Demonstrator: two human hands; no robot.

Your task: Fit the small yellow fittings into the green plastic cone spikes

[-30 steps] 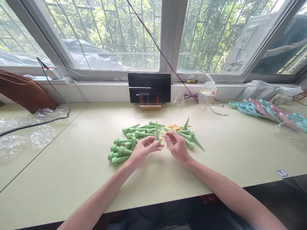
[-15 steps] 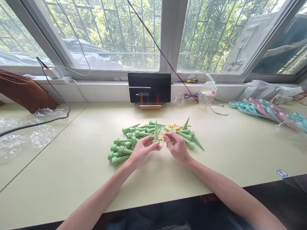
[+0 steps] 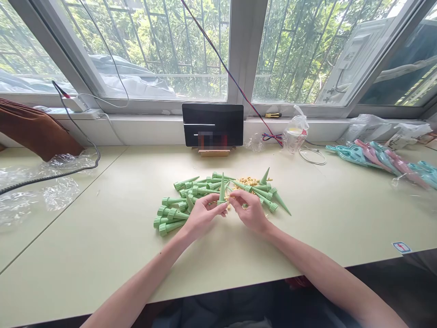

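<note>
Head view: the left hand holds a green plastic spike upright, point up, its fingers closed around the ribbed collar. Just beside that collar, above the tabletop, the right hand has its thumb and fingers drawn to a narrow pinch, apparently on a small yellow peg; whether peg and spike touch is too small to tell. More green spikes lie to the left and beyond, with a heap of yellow pegs behind the right hand. For good control, I would keep the collar firmly braced and the spike upright, grip the peg lightly near its outer end, and keep the left thumb clear of the peg, since so small a piece could easily slip or twist.
</note>
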